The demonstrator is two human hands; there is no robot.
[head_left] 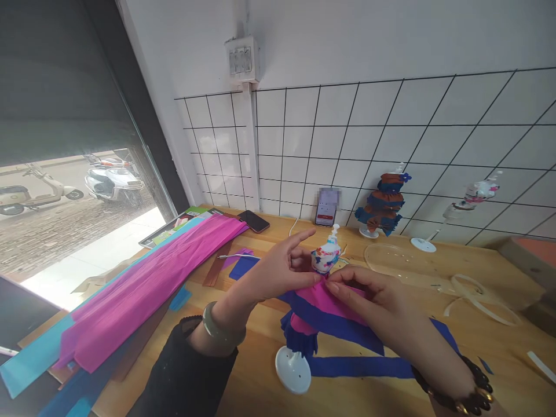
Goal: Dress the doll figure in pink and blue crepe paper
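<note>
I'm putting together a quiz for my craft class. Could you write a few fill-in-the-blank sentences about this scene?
1. The paper pinched by the left hand and right hand is ___ with a blue border.
2. The doll stands on a round base coloured ___.
3. The finished doll by the wall wears blue and ___.
Missing words: pink; white; brown.

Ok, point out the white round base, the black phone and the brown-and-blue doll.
white round base (293, 373): head view, top of disc.
black phone (253, 221): head view, screen middle.
brown-and-blue doll (383, 207): head view, ruffled skirt.
</note>
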